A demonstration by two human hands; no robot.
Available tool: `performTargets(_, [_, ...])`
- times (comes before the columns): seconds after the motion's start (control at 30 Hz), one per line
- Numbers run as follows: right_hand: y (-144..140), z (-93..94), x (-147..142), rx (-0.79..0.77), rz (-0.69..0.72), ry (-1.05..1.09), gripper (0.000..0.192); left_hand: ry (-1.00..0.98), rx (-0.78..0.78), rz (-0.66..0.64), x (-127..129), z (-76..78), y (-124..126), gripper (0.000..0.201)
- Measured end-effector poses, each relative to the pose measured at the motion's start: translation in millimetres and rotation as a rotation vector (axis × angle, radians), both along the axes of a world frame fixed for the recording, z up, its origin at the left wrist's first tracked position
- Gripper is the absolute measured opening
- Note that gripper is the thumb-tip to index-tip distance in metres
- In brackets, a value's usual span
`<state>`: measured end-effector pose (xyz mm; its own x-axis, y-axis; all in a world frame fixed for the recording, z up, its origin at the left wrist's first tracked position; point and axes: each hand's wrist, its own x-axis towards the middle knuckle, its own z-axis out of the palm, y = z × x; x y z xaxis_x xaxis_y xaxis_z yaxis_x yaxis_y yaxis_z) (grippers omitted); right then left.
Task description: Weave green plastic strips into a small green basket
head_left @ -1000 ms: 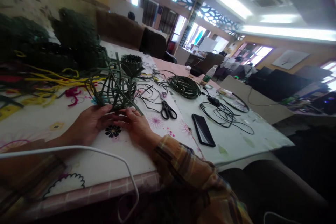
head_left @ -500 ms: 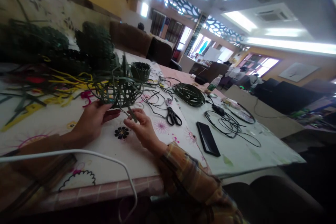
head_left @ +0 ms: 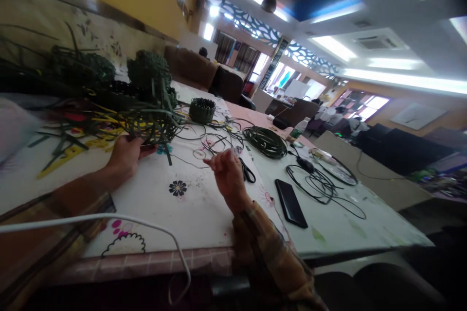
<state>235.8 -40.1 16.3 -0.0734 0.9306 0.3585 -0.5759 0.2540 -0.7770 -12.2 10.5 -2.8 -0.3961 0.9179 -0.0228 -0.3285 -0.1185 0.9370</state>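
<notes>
My left hand (head_left: 126,158) grips the lower near side of a half-woven basket (head_left: 151,129) of dark green strips, with loose strip ends sticking out around it. One flat strip hangs from its right side. My right hand (head_left: 229,175) is closed in a pinch on a thin dark strand (head_left: 189,162), which runs from the basket across the white cloth. Partly behind my right hand lie black-handled scissors (head_left: 248,171). A small woven green basket (head_left: 202,111) stands beyond the one I hold.
Dark green woven bundles (head_left: 149,70) and yellow strips (head_left: 62,159) lie at the left. A coil of green strip (head_left: 265,142), a black phone (head_left: 291,203), a black cable (head_left: 321,184) and a bottle (head_left: 299,129) are at the right. A white cable (head_left: 146,220) crosses the foreground.
My right hand has moved away from the basket to the right and slightly up, drawing the thin strand out. My left hand still holds the basket. A pale blurred shape appears at the left edge.
</notes>
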Motion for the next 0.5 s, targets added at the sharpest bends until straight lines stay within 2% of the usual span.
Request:
performTargets(0.1, [0, 4.2, 15, -0.066, -0.085, -0.011, 0.044, 0.0, 0.018, 0.02, -6, 2.9, 2, 0.019])
performTargets(0.2, [1, -2.5, 26, -0.211, -0.169, -0.144, 0.033, 0.004, 0.033, 0.013, -7, 7.8, -1, 0.021])
performTargets(0.27, [4, -7.5, 33, -0.329, -0.292, -0.349, 0.028, 0.013, 0.038, -0.017, -6, 10.4, -5, 0.025])
performTargets(0.33, [6, -7.2, 40, -0.377, -0.468, -0.669, 0.029, 0.029, 0.043, -0.06, -2, 11.2, -9, 0.029])
performTargets(0.37, [4, -4.1, 42, -0.345, -0.576, -0.835, 0.03, 0.038, 0.044, -0.08, 0, 10.5, -11, 0.031])
performTargets(0.43, [-7, 7.2, 39, -0.192, -0.771, -0.976, 0.031, 0.052, 0.038, -0.112, 7, 7.3, -15, 0.032])
performTargets(0.5, [-28, 22.1, 24, 0.209, -1.018, -1.021, 0.019, 0.057, 0.028, -0.141, 15, 2.2, -19, 0.034])
